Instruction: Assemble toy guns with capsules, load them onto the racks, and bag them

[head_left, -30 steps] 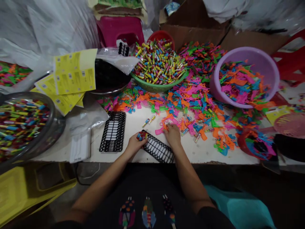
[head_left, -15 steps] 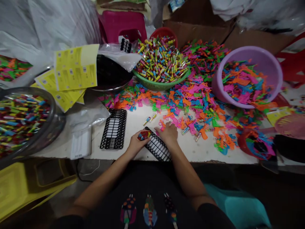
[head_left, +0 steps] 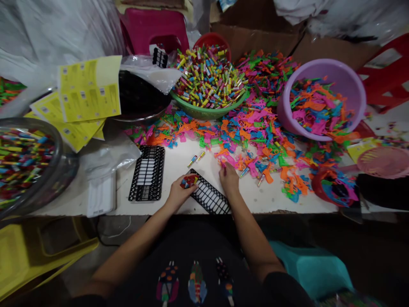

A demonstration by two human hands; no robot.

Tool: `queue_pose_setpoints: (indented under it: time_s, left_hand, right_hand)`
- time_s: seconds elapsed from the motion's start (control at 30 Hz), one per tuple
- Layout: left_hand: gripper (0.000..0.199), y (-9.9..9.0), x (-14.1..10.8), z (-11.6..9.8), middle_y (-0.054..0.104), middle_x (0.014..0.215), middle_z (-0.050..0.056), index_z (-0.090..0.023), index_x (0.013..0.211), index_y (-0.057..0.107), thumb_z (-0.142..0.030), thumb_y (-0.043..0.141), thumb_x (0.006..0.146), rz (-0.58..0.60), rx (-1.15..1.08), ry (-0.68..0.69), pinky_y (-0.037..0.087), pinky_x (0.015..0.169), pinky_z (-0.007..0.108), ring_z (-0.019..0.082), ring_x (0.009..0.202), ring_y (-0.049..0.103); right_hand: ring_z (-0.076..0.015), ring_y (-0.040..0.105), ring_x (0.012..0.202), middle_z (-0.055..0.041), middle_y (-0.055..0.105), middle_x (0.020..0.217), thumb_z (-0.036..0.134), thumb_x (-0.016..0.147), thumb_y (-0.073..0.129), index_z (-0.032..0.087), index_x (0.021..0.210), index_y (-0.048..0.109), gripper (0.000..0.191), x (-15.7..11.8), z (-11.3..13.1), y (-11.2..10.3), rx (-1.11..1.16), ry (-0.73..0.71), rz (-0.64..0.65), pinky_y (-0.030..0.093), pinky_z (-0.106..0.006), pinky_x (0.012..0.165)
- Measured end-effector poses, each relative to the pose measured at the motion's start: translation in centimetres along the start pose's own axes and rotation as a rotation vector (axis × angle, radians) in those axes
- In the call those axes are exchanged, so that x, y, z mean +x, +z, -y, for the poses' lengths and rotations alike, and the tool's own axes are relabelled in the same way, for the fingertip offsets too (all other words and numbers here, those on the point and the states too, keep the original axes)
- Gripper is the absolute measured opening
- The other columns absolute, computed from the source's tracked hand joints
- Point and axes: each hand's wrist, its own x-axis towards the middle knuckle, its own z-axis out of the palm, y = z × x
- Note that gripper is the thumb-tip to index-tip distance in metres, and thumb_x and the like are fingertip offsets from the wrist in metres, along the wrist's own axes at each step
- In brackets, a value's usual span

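Note:
My left hand (head_left: 179, 192) is closed around a bundle of small colourful tubes (head_left: 189, 181), red, blue and yellow at their ends. Those fingers are over the left edge of a black plastic rack (head_left: 209, 197) with rows of openings, which lies slanted at the table's front. To the right of this rack, my right hand (head_left: 229, 180) has its fingers drawn together, and a pink plastic piece (head_left: 224, 169) shows at the fingertips. Two loose tubes (head_left: 196, 159) lie just beyond the rack. A second black rack (head_left: 147, 174) lies further left.
Colourful plastic toy guns (head_left: 246, 132) spread across the table's back and right. Behind stands a green basin (head_left: 207, 111) heaped with tubes; a purple tub (head_left: 358, 96) of toy guns is at right. A dark basin (head_left: 60, 149) of tubes and yellow printed sheets (head_left: 91, 100) are at left.
My right hand has drawn its fingers together and lifted slightly off the toy-gun pile's edge. My left hand keeps the tube bundle. The whole view has shifted a little.

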Motion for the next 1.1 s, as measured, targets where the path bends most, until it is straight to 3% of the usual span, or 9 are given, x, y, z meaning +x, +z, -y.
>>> queue_pose_setpoints:
  time_s: [0.1,0.17,0.27,0.37,0.67,0.9,1.0,1.1]
  left_hand:
    - [0.039,0.4,0.1,0.2,0.065,0.091,0.004,-0.016,0.094,0.063,-0.024,0.07,0.056,0.011,0.01,0.012,0.045,0.078,0.027,0.015,0.082,0.059]
    - [0.038,0.5,0.0,0.0,0.065,0.092,0.004,-0.017,0.093,0.063,-0.025,0.069,0.057,0.009,0.027,0.031,0.044,0.079,0.026,0.015,0.084,0.059]
    - [0.036,0.6,-0.1,-0.6,0.064,0.093,0.004,-0.017,0.092,0.064,-0.024,0.069,0.058,0.005,0.066,0.077,0.043,0.082,0.026,0.015,0.087,0.058]
    - [0.033,0.8,-0.3,-0.8,0.063,0.093,0.005,-0.016,0.093,0.063,-0.024,0.066,0.061,0.018,0.097,0.119,0.043,0.081,0.027,0.016,0.086,0.057]
    - [0.031,1.1,-0.9,-0.2,0.057,0.078,0.003,-0.021,0.095,0.065,-0.019,0.06,0.065,0.019,0.27,0.303,0.043,0.068,0.025,0.015,0.073,0.053]
    - [0.034,1.8,-1.2,-0.5,0.055,0.074,0.004,-0.022,0.094,0.066,-0.014,0.06,0.062,0.131,0.316,0.366,0.042,0.067,0.027,0.016,0.073,0.052]
    - [0.031,2.2,-1.1,-0.4,0.058,0.078,0.004,-0.021,0.092,0.066,-0.018,0.064,0.061,0.118,0.296,0.34,0.042,0.069,0.026,0.016,0.075,0.053]
    - [0.029,1.8,-0.5,-0.4,0.061,0.077,0.003,-0.018,0.091,0.063,-0.028,0.066,0.063,-0.021,0.189,0.161,0.044,0.062,0.024,0.014,0.069,0.055]
  right_hand:
    - [-0.0219,0.051,0.095,-0.0133,0.06,0.093,0.028,0.077,0.04,0.012,0.087,0.058,0.027,0.2,0.0,-0.5,0.132,0.099,-0.044,0.038,-0.038,0.087]
    - [-0.0194,0.055,0.081,-0.0093,0.06,0.081,0.035,0.077,0.04,0.014,0.078,0.056,0.027,-0.3,1.2,-1.2,0.377,0.187,-0.03,0.043,-0.035,0.077]
    - [-0.0145,0.057,0.067,-0.0038,0.06,0.076,0.046,0.077,0.04,0.016,0.083,0.054,0.034,-1.9,3.8,-2.0,0.871,0.244,0.113,0.047,-0.029,0.064]
    - [-0.0135,0.059,0.067,-0.0018,0.062,0.078,0.048,0.074,0.046,0.017,0.084,0.054,0.034,-3.4,5.8,-1.9,1.094,0.222,0.226,0.047,-0.027,0.063]
    - [-0.0115,0.05,0.061,0.0018,0.055,0.064,0.045,0.077,0.042,0.017,0.074,0.052,0.03,-4.4,6.2,-1.8,0.876,0.158,0.149,0.042,-0.024,0.06]
    - [-0.0117,0.046,0.06,0.002,0.05,0.061,0.05,0.079,0.035,0.019,0.067,0.048,0.036,-4.7,6.0,-1.8,0.828,0.2,0.121,0.041,-0.024,0.06]
    - [-0.0134,0.049,0.059,0.0006,0.053,0.06,0.055,0.077,0.033,0.018,0.066,0.05,0.043,-3.7,3.9,-2.8,0.789,0.221,0.198,0.041,-0.026,0.058]
    - [-0.0175,0.053,0.062,-0.004,0.056,0.059,0.059,0.076,0.028,0.016,0.064,0.054,0.051,-1.9,0.0,-5.6,0.541,0.337,0.203,0.042,-0.029,0.06]
